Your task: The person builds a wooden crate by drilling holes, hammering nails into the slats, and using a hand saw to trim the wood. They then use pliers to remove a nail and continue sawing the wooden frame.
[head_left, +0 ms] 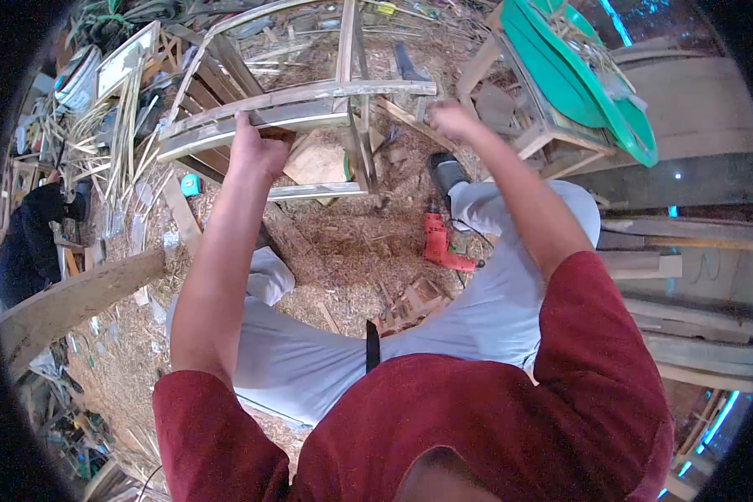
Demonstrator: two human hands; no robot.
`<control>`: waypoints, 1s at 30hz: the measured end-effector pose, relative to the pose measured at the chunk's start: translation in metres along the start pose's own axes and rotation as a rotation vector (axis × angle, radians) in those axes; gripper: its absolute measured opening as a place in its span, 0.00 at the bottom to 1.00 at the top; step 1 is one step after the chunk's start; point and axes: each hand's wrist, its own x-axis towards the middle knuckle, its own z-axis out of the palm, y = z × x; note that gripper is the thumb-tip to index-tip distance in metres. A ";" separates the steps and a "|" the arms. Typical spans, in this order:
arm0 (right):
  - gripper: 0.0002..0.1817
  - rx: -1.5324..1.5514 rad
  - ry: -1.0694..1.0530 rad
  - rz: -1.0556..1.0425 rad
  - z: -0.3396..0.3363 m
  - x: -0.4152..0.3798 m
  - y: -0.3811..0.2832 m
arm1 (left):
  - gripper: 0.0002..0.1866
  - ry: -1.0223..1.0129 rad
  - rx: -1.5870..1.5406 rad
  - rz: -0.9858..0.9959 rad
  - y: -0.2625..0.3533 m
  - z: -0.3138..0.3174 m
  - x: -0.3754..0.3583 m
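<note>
A wooden frame [297, 99], built of slats and curved rails like a piece of furniture, lies in front of me. My left hand [258, 152] is closed around its near rail, the fingers partly hidden behind the wood. My right hand [453, 122] is off to the right of the frame, beyond the end of the long rail. Its fingers are curled into a fist and slightly blurred; whatever they hold is too small to make out. A red power drill [440, 241] lies on the ground by my right leg, its cord running beside it.
A green plastic chair seat [573, 79] rests on a wooden stand [537, 138] at the right. A turquoise tape measure [191, 185] lies left of the frame. Sawdust and offcuts cover the ground. Boards [694, 351] are stacked at the right; a curved plank [84, 297] juts in from the left.
</note>
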 end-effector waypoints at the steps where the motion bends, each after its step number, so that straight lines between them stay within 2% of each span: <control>1: 0.25 -0.267 0.042 -0.064 0.017 -0.010 0.011 | 0.30 -0.015 0.043 -0.054 -0.002 -0.005 0.005; 2: 0.23 -0.517 0.004 -0.204 0.032 -0.043 0.010 | 0.31 -0.015 0.079 -0.052 -0.006 -0.005 0.001; 4: 0.20 -0.366 -0.341 -0.138 0.078 -0.050 0.045 | 0.33 -0.018 0.145 -0.034 -0.011 -0.002 -0.007; 5: 0.19 -0.359 -0.389 -0.120 0.109 -0.054 0.063 | 0.32 0.005 0.142 -0.036 -0.011 -0.009 0.005; 8: 0.17 -0.431 -0.348 -0.065 0.220 -0.057 0.128 | 0.30 0.113 0.220 0.020 0.005 -0.019 0.023; 9: 0.17 -0.505 -0.343 -0.123 0.252 -0.062 0.140 | 0.27 0.137 0.220 0.032 0.015 -0.029 0.036; 10: 0.16 -0.814 -0.434 -0.360 0.250 -0.091 0.111 | 0.25 0.163 0.221 0.044 0.027 -0.040 0.050; 12: 0.15 -0.520 -0.330 -0.342 0.285 -0.107 0.126 | 0.22 0.240 0.292 0.093 0.045 -0.053 0.063; 14: 0.14 -0.295 -0.228 -0.276 0.289 -0.105 0.127 | 0.28 0.275 0.346 0.152 0.033 -0.027 0.016; 15: 0.14 -0.217 -0.178 -0.224 0.272 -0.102 0.113 | 0.28 0.218 0.306 0.192 0.027 -0.024 0.010; 16: 0.14 -0.142 -0.127 -0.172 0.251 -0.098 0.100 | 0.28 0.139 0.308 0.169 0.033 -0.048 0.034; 19: 0.15 -0.027 0.171 -0.043 0.183 -0.084 0.065 | 0.28 0.082 0.272 0.105 0.009 -0.027 0.003; 22: 0.17 -0.093 0.477 -0.188 0.153 -0.033 0.073 | 0.31 -0.053 0.358 -0.001 -0.005 -0.001 -0.019; 23: 0.24 -0.112 0.392 -0.146 0.145 -0.010 0.079 | 0.34 -0.069 0.497 -0.055 -0.005 0.000 -0.022; 26: 0.28 -0.395 0.483 -0.172 0.130 0.052 0.101 | 0.39 -0.103 0.900 -0.312 0.008 -0.016 -0.012; 27: 0.27 -0.412 0.628 -0.161 0.136 0.075 0.106 | 0.40 -0.010 1.266 -0.370 0.011 -0.002 -0.016; 28: 0.27 -0.348 0.565 -0.138 0.134 0.096 0.112 | 0.41 0.092 1.629 -0.421 0.017 0.017 -0.023; 29: 0.27 -0.285 0.502 -0.116 0.131 0.117 0.117 | 0.36 0.092 2.053 -0.255 0.022 0.024 -0.027; 30: 0.27 -0.348 0.486 -0.118 0.124 0.136 0.116 | 0.32 0.092 2.462 -0.048 0.027 0.032 -0.028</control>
